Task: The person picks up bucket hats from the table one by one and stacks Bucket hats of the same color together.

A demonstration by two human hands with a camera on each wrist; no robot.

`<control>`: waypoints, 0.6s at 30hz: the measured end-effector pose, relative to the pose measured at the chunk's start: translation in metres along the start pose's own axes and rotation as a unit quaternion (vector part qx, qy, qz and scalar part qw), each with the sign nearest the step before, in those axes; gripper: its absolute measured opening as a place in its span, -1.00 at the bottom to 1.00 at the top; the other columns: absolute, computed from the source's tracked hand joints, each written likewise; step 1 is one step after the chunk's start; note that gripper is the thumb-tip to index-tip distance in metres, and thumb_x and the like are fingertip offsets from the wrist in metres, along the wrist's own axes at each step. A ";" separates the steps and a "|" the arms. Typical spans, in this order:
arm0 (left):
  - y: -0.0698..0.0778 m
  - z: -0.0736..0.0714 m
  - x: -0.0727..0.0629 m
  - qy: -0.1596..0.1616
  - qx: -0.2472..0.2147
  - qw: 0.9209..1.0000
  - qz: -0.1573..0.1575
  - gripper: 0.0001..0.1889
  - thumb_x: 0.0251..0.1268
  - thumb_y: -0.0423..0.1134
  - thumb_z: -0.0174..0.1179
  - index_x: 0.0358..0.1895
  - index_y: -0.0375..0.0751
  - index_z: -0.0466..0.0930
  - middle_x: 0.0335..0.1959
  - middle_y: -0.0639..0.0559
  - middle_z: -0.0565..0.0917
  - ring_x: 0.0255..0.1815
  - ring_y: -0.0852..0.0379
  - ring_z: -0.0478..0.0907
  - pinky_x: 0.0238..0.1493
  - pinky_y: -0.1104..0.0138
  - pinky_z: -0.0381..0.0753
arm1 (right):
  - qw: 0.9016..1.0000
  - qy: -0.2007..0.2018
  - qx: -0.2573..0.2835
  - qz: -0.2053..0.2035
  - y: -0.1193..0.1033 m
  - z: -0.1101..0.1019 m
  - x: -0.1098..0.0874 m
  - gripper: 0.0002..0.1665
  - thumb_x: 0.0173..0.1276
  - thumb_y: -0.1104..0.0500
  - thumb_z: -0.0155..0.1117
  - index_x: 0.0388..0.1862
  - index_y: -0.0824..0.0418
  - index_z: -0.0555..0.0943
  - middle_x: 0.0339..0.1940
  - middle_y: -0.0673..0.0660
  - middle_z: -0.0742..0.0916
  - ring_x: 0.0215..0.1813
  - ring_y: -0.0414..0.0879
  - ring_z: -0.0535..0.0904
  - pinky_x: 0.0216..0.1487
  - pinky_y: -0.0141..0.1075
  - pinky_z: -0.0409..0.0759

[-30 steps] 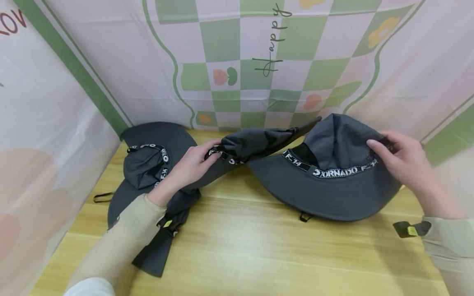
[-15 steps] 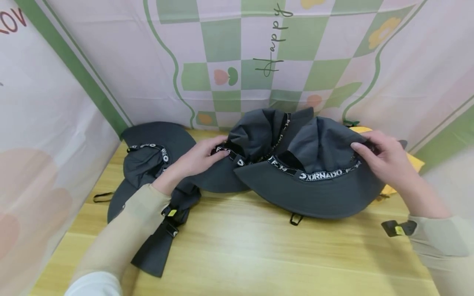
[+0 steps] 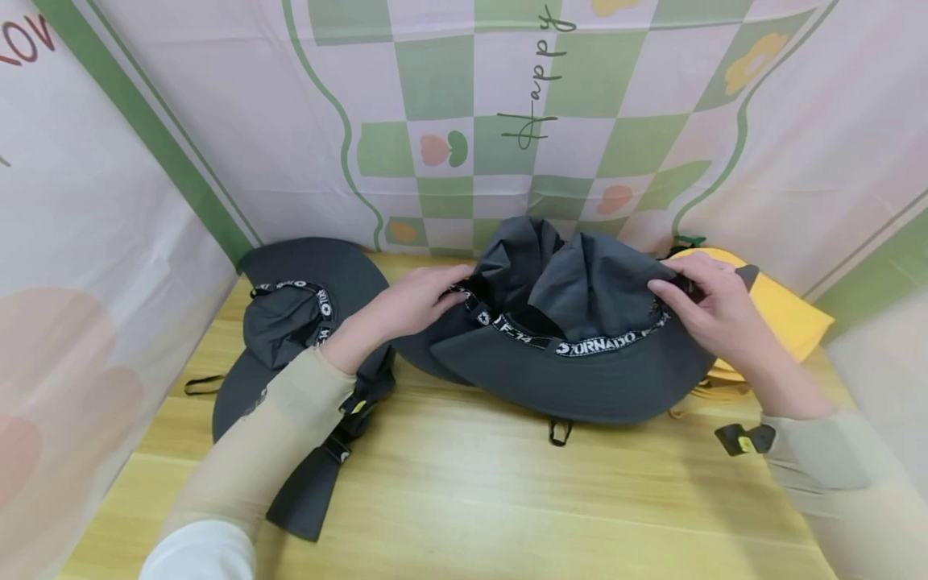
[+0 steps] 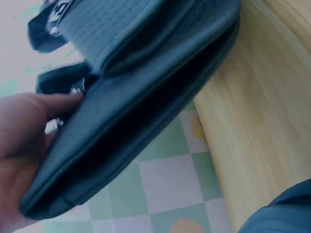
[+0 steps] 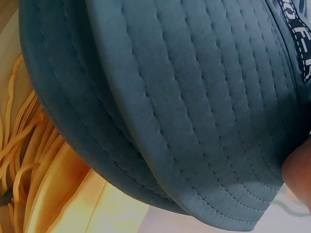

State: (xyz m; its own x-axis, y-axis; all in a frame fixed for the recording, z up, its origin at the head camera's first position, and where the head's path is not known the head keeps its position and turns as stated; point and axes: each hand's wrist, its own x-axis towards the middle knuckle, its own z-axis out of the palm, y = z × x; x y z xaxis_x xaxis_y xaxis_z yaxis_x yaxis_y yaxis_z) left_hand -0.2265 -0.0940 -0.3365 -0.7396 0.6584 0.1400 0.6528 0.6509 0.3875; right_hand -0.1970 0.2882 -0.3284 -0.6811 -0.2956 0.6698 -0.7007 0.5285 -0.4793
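Two dark grey wide-brimmed sun hats overlap in the middle of the head view. My right hand (image 3: 714, 306) grips the front sun hat (image 3: 580, 383), thumb at the right end of its lettered "TORNADO F-14" band. Partly hidden behind it is the rear sun hat (image 3: 511, 250); my left hand (image 3: 409, 304) pinches that one at the left end of its band. In the left wrist view, brim edges (image 4: 126, 107) run layered from the left thumb. The right wrist view has the front hat's stitched brim (image 5: 194, 111) lying over the other brim (image 5: 63, 97).
At the left on the wooden table (image 3: 471, 499) lies another dark hat (image 3: 283, 326), with a further dark piece (image 3: 308, 491) below it, partly under my left arm. A yellow cloth bag with cords (image 3: 790, 314) is behind my right hand. Printed cloth walls (image 3: 500, 145) stand close behind.
My right hand has brought the front hat leftward over the rear one. The rear hat, flattened sideways before, now stands with its crown raised. The yellow bag has come into view.
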 end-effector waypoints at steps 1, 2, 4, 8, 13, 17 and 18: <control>0.002 0.001 0.001 0.003 0.022 1.000 -0.003 -0.62 0.56 -0.22 0.04 0.35 -0.12 0.44 0.22 -0.06 0.64 0.21 0.00 0.61 0.22 0.13 0.56 | 1.000 0.002 0.001 -0.005 0.000 0.002 0.001 -0.90 0.27 0.40 0.38 -0.26 0.45 0.69 -0.31 -0.09 0.70 -0.15 -0.51 0.49 -0.04 -0.62 0.33; 0.004 0.002 0.002 0.007 0.040 0.999 -0.006 -0.61 0.56 -0.23 0.05 0.37 -0.12 0.44 0.23 -0.07 0.63 0.22 -0.02 0.60 0.22 0.11 0.56 | 1.000 0.004 0.002 -0.009 -0.001 0.004 0.001 -0.86 0.31 0.35 0.37 -0.25 0.46 0.69 -0.31 -0.09 0.70 -0.14 -0.51 0.48 -0.04 -0.61 0.32; 0.007 0.004 0.002 0.015 0.067 0.998 -0.011 -0.58 0.55 -0.26 0.05 0.40 -0.10 0.41 0.27 -0.08 0.61 0.25 -0.05 0.59 0.22 0.09 0.57 | 1.000 0.006 -0.001 -0.012 -0.002 0.008 0.002 -0.84 0.33 0.32 0.37 -0.22 0.45 0.70 -0.30 -0.15 0.68 -0.14 -0.53 0.47 -0.03 -0.60 0.30; 0.009 0.007 0.003 0.030 0.077 0.996 -0.012 -0.58 0.53 -0.31 0.05 0.39 -0.05 0.42 0.22 -0.06 0.62 0.17 -0.07 0.62 0.08 0.05 0.61 | 1.000 0.005 -0.019 -0.011 -0.004 0.013 0.003 -0.85 0.26 0.42 0.37 -0.18 0.41 0.71 -0.28 -0.22 0.64 -0.15 -0.56 0.43 0.00 -0.54 0.26; 0.010 0.006 0.005 0.034 0.077 0.996 -0.011 -0.64 0.53 -0.35 0.03 0.30 -0.02 0.48 0.10 -0.03 0.63 0.01 -0.05 0.64 -0.14 0.09 0.60 | 0.999 0.018 -0.026 -0.012 -0.005 0.020 0.004 -0.80 0.22 0.46 0.38 -0.16 0.41 0.71 -0.34 0.02 0.70 -0.14 -0.57 0.43 0.00 -0.54 0.27; 0.012 0.005 0.007 0.037 0.091 0.995 -0.007 -0.69 0.54 -0.37 -0.03 0.21 -0.06 0.51 0.07 -0.04 0.62 -0.12 -0.03 0.62 -0.31 0.15 0.55 | 0.999 0.023 -0.032 -0.017 -0.008 0.026 0.006 -0.82 0.26 0.41 0.38 -0.14 0.41 0.70 -0.34 0.26 0.71 -0.10 -0.59 0.41 0.06 -0.49 0.26; 0.013 0.004 0.007 0.040 0.092 0.995 -0.003 -0.70 0.54 -0.38 -0.04 0.20 -0.07 0.52 0.05 -0.05 0.61 -0.15 -0.03 0.61 -0.33 0.15 0.54 | 0.999 0.022 -0.034 -0.017 -0.008 0.027 0.006 -0.81 0.27 0.40 0.38 -0.14 0.41 0.69 -0.33 0.29 0.71 -0.09 -0.59 0.39 0.07 -0.46 0.24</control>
State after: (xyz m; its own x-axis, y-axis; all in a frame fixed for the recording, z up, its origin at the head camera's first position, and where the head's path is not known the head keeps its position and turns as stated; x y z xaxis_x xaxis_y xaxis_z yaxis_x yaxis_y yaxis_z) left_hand -0.2222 -0.0792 -0.3344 -0.7495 0.6266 0.2135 0.6618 0.7179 0.2161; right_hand -0.2011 0.2603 -0.3356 -0.6465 -0.2798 0.7098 -0.7062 0.5715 -0.4179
